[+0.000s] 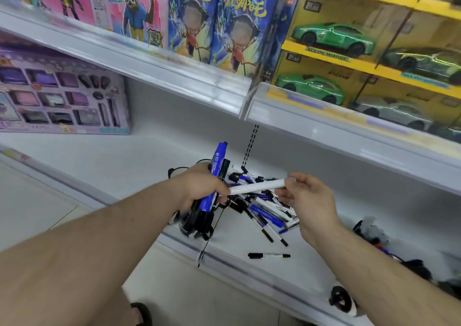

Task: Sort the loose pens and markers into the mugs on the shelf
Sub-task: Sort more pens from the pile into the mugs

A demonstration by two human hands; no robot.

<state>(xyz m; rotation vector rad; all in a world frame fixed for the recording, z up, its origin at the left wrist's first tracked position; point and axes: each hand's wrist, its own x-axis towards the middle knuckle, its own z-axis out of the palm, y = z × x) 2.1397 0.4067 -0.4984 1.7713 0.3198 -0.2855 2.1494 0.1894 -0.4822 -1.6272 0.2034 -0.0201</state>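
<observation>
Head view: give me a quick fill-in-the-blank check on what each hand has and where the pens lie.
1. The left hand grips a bundle of markers, the tallest one coloured ____.
2. The right hand pinches a ____ pen.
3. The pile of pens lies on the white ____.
4. One pen lies apart, nearer the shelf's ____ edge.

Missing words: blue; white; shelf; front

The left hand [202, 186] grips a bundle of blue and black markers [215, 176] upright, just above the pile of pens [264, 206] on the white shelf [124, 161]. The right hand [309, 201], right of the pile, pinches a white marker [257, 186] whose far end meets the left hand. One black-capped pen [269, 255] lies apart, nearer than the pile.
</observation>
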